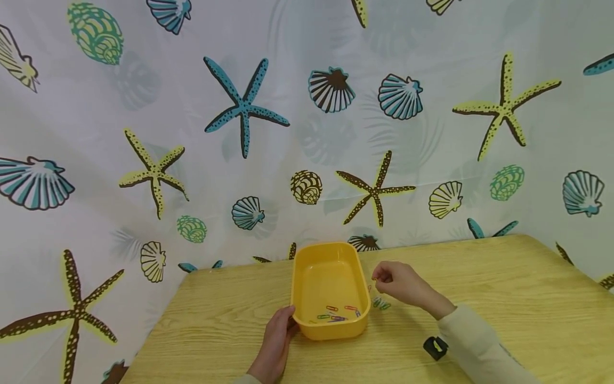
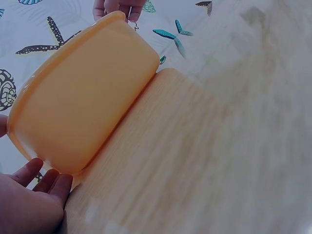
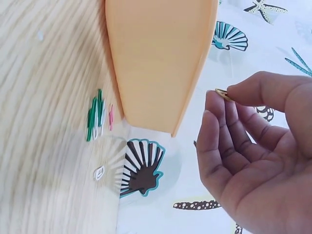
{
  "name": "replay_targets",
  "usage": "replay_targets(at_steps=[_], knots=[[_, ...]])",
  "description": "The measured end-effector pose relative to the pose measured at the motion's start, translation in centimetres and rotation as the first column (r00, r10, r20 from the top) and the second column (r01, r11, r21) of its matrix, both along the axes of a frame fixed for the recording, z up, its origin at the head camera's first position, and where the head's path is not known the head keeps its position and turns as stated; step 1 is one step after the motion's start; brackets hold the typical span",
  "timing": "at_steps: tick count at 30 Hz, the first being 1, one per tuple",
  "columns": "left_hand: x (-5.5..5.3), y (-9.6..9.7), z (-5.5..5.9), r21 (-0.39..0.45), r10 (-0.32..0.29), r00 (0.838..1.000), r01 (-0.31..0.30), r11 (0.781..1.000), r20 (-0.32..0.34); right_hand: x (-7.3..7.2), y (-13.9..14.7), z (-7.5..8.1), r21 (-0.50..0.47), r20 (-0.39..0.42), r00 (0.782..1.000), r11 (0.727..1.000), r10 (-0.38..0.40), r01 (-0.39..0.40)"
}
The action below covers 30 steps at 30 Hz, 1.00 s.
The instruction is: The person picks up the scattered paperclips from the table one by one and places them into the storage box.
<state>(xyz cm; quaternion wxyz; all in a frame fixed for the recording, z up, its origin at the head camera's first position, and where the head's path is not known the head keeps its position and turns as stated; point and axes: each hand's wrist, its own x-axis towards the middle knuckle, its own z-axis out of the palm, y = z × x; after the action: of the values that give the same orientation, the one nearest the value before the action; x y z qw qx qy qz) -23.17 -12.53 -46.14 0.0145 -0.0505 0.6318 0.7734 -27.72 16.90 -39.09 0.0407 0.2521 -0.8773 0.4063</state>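
Observation:
A yellow plastic tray (image 1: 331, 332) stands on the table with several coloured paper clips (image 1: 337, 318) on its floor. My left hand (image 1: 276, 336) holds its near left corner, thumb at the rim and fingers against the outer wall, as the left wrist view shows. Raised beside the tray's right wall, my right hand (image 1: 397, 281) pinches a small yellow paper clip (image 3: 223, 94) between thumb and fingertip. Below that hand, green and white paper clips (image 3: 96, 117) lie on the table near the tray, with a pink paper clip (image 3: 111, 117) and a single white paper clip (image 3: 99, 172) close by.
A small black object (image 1: 435, 348) lies on the wooden table (image 1: 220, 320) by my right sleeve. Behind the table hangs a white curtain (image 1: 268, 176) printed with shells and starfish, reaching along the back edge and both sides.

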Motion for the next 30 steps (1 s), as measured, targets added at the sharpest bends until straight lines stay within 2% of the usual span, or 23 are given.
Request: replay_targets(at_steps=[8,15,30], knots=[[0.0,0.1,0.0,0.003,0.011,1.0,-0.011,1.0,0.005,0.5,-0.6,0.2,-0.004,-0.02,0.999,1.0,0.03,-0.03],[-0.1,0.0,0.0,-0.007,0.007,1.0,-0.007,1.0,0.015,0.8,-0.8,0.3,-0.017,0.0,0.998,0.998,0.061,-0.061],[0.1,0.1,0.2,-0.037,0.01,0.999,-0.008,0.999,0.033,1.1,-1.3,0.2,-0.032,0.005,0.997,0.997,0.075,-0.074]])
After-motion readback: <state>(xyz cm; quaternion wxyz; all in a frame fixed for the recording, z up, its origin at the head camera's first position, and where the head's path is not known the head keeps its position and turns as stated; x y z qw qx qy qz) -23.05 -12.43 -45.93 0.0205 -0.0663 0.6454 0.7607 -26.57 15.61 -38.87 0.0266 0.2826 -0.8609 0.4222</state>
